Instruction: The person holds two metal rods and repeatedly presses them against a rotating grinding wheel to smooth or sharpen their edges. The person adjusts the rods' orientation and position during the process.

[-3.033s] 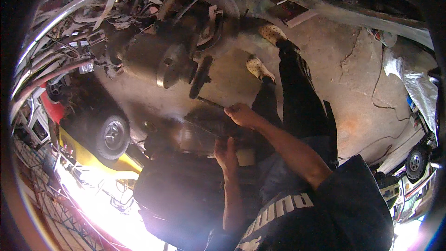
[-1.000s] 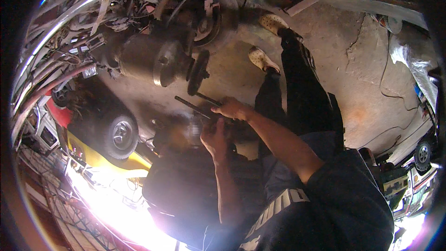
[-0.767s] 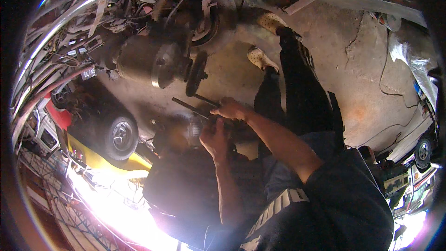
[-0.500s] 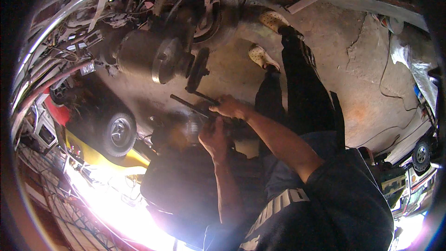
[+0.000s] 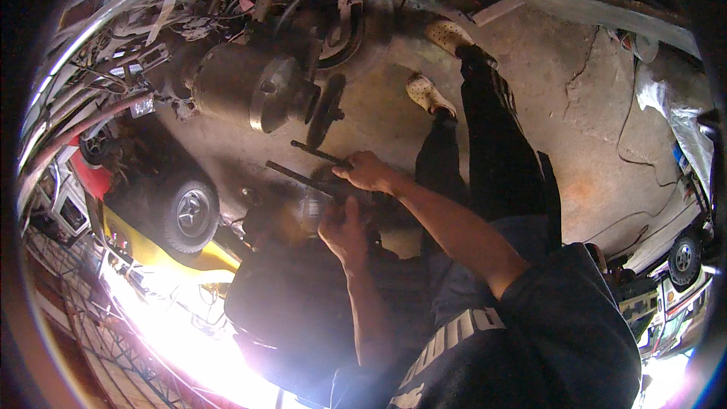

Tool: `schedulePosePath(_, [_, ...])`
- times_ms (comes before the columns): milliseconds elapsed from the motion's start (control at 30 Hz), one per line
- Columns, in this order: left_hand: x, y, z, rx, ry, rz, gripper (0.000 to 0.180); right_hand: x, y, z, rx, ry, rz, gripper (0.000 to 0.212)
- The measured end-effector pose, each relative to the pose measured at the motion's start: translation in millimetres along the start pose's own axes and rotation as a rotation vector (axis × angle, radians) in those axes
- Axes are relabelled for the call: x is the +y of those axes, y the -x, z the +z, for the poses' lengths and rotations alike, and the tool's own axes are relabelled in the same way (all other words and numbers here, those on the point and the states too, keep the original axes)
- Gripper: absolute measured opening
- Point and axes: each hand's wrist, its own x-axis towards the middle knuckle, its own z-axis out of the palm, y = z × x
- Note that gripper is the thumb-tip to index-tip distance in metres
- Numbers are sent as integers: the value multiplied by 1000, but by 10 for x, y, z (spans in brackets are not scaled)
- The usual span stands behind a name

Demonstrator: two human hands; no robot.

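My left hand (image 5: 343, 232) is closed around a dark, straight rod (image 5: 297, 177) that points up and to the left. Just beyond it, my right hand (image 5: 366, 173) grips a second dark rod (image 5: 318, 153), roughly parallel to the first. The free end of this second rod lies just below a dark, thin disc (image 5: 326, 112) seen nearly edge-on. That disc is mounted at the end of a large cylindrical motor (image 5: 238, 89). My fingers hide the near ends of both rods.
A big spoked wheel (image 5: 376, 11) stands beyond the motor. Tangled metal pipes and scrap (image 5: 113, 45) fill the upper left. At the left is a tyre with a grey rim (image 5: 191, 216) near a yellow panel (image 5: 136, 246). A cable (image 5: 622, 132) lies on the concrete floor at the right.
The right-hand rod has swung left; its end, earlier at the disc's lower edge, now shows apart from it. Both hands and the left-hand rod have shifted slightly left.
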Motion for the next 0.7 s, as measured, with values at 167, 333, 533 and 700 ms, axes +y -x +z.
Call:
schedulePosePath(167, [-43, -36, -6, 27, -115, 43, 19, 16, 7, -1, 0, -44, 39, 50])
schedulePosePath(333, [62, 30, -41, 28, -31, -79, 19, -22, -51, 12, -1, -31, -8, 46])
schedulePosePath(533, [144, 72, -73, 39, -46, -18, 23, -108, -21, -10, 101, 147, -127, 43])
schedulePosePath(700, [55, 61, -115, -16, -16, -20, 23, -131, 27, -30, 168, 141, -183, 41])
